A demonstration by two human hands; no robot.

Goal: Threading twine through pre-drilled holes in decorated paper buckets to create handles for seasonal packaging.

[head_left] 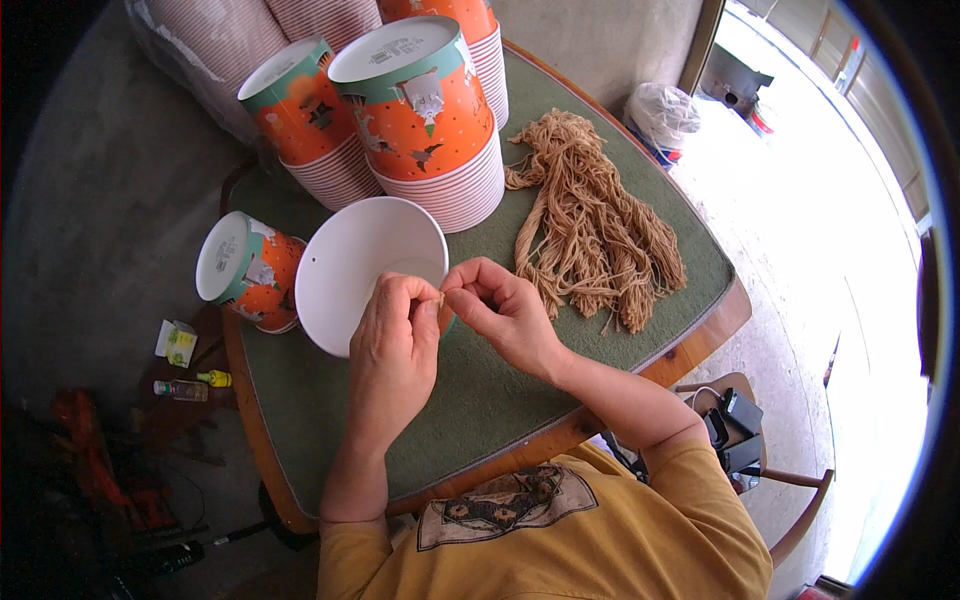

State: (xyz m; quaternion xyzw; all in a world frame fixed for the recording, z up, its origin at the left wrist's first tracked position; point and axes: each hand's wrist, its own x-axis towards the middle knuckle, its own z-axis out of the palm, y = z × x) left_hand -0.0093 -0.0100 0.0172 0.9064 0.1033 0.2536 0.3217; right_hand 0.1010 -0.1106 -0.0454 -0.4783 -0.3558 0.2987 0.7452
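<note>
A white-lined paper bucket [345, 265] lies tilted on the green-topped table, its open mouth toward me and a small hole near its left rim. At its right rim my left hand [392, 345] and my right hand [503, 310] meet, thumbs and forefingers pinched together. Between the fingertips shows a small bit of tan cord [442, 297]; most of it is hidden by the fingers. To the right of the hands lies a loose pile of tan cords [600, 225].
Stacks of orange and green patterned buckets [425, 110] stand upside down at the back. A smaller patterned bucket [255, 270] sits at the table's left edge. A wooden chair [800, 500] holding dark devices stands to the right. Bottles [182, 390] are beyond the left edge.
</note>
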